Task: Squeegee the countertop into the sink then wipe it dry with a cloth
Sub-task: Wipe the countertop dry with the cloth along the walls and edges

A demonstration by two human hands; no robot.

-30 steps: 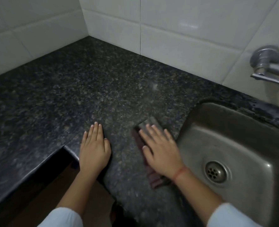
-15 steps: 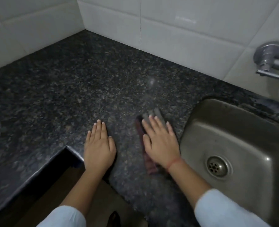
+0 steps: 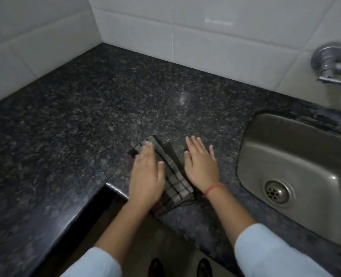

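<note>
Head view: checked cloth [image 3: 174,177], folded into a long strip of grey-brown squares with dark lines, lies on the dark speckled stone bench [image 3: 81,124]. It sits near the front edge, by the inner corner where the bench turns, and to the left of the sink [image 3: 297,154]. Its near end reaches almost to the front edge.

The left grip [image 3: 145,176], a bare hand, lies palm down on the left half of the cloth. Its fingers are straight and close together, pressing flat rather than pinching, so it is released. Its outline is smeared by motion blur.

The right grip [image 3: 200,166] is also released. It lies palm down with its fingers straight and slightly spread on bare stone, between the cloth and the sink. Its thumb side runs just beside the cloth's right edge, and I cannot tell whether the two touch. A red thread [image 3: 213,187] circles that wrist.

Both forearms are bare, with pale sleeves [image 3: 269,254] pushed up towards the elbows.

The sink is a steel basin set into the bench at the right, with a round drain [image 3: 276,191] in its floor. A metal tap [image 3: 333,62] juts from the white tiled wall [image 3: 215,43] above it. The tiles meet the bench along the back and the left side.

Two dark shoe tips [image 3: 155,266] show on the floor at the bottom edge.
</note>
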